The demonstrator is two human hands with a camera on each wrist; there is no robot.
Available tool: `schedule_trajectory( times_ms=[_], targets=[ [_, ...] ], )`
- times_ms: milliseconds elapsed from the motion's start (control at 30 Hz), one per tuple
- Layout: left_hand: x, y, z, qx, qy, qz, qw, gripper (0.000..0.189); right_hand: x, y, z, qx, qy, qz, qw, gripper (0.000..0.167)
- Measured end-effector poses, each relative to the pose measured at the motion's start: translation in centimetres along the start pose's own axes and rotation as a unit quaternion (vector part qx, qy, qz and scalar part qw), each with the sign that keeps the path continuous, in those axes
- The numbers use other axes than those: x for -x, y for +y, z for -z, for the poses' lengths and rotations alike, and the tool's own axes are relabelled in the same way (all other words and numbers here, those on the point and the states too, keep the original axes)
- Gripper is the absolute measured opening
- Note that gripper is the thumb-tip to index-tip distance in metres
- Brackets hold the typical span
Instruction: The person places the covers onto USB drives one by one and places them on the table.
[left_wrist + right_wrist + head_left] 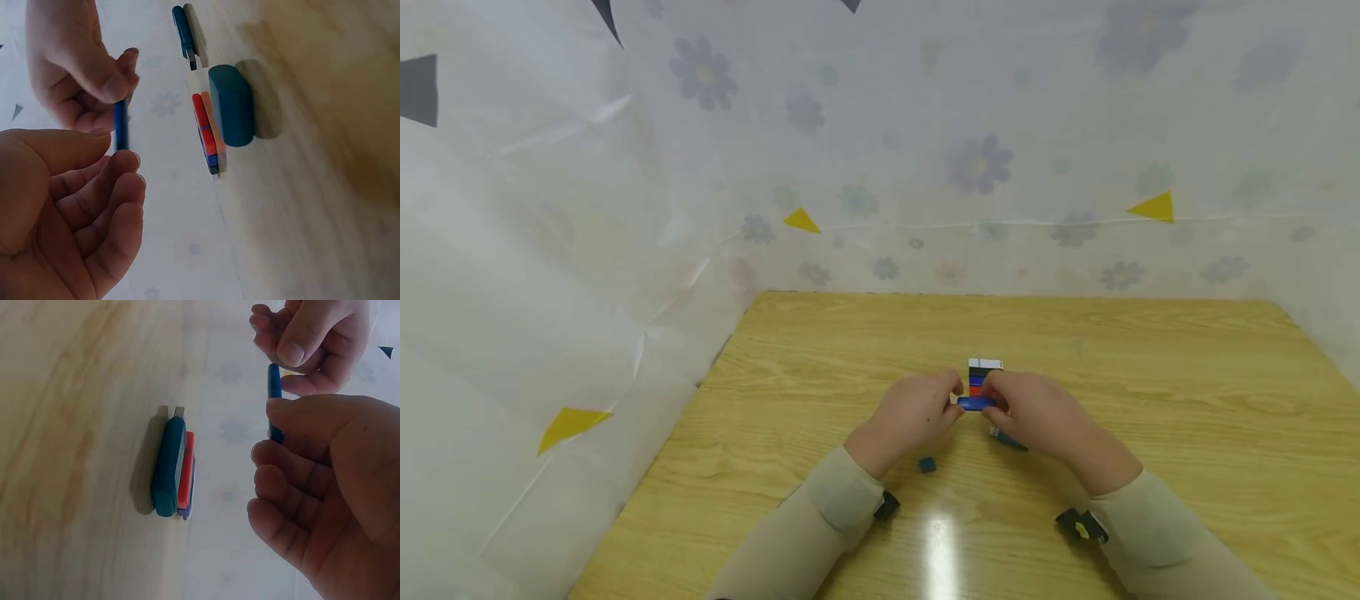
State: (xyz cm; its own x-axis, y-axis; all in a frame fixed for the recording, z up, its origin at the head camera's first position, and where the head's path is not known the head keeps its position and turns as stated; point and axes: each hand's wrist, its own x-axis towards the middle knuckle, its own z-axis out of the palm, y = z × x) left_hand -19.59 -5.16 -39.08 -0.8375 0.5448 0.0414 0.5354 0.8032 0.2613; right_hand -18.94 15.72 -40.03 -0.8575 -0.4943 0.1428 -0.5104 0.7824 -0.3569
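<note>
Between both hands is a slim blue USB stick [974, 403], held up above the table. My right hand [1037, 412] pinches it with thumb and forefinger. At its other end, my left hand [917, 408] has thumb and forefinger closed on the tip. A teal USB stick [1009, 440] with its metal plug bare lies under the right hand. Its loose teal cap [927, 464] lies apart, nearer to me on the left. Just behind the hands, white, black, blue and red pieces lie side by side in a row [985, 364], partly hidden by the right hand.
The wooden table [812, 358] has its back edge at a flower-patterned sheet [981, 167]. Another pale sheet [550, 292] hangs along the left side. Dark wrist devices [1081, 527] sit under the sleeves.
</note>
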Motion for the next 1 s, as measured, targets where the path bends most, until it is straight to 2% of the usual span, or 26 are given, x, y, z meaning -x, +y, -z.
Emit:
schedule_trajectory(
  times_ms=[167,267,500,700,1000],
  targets=[
    [0.0,0.0,0.0,-0.002,-0.004,0.002,1.0,0.02,-0.2,1.6,-0.4,-0.01,-0.04,-0.056,0.9976,0.014],
    [0.0,-0.1,-0.1,-0.001,-0.008,-0.002,1.0,0.018,-0.5,2.4,-0.6,-0.012,-0.059,-0.076,0.9953,0.012],
    [0.1,-0.3,-0.1,0.002,-0.025,0.004,0.9997,0.018,-1.6,3.1,-1.1,0.019,-0.092,-0.068,0.9933,0.014],
    [0.2,-0.4,-0.2,-0.005,-0.036,0.006,0.9993,0.019,-2.4,3.3,-1.5,0.056,-0.089,-0.059,0.9927,0.017],
    [0.1,-0.5,-0.2,-0.015,-0.047,0.003,0.9988,0.02,-3.0,2.8,-1.2,0.068,-0.101,-0.07,0.9901,0.017]
  ],
)
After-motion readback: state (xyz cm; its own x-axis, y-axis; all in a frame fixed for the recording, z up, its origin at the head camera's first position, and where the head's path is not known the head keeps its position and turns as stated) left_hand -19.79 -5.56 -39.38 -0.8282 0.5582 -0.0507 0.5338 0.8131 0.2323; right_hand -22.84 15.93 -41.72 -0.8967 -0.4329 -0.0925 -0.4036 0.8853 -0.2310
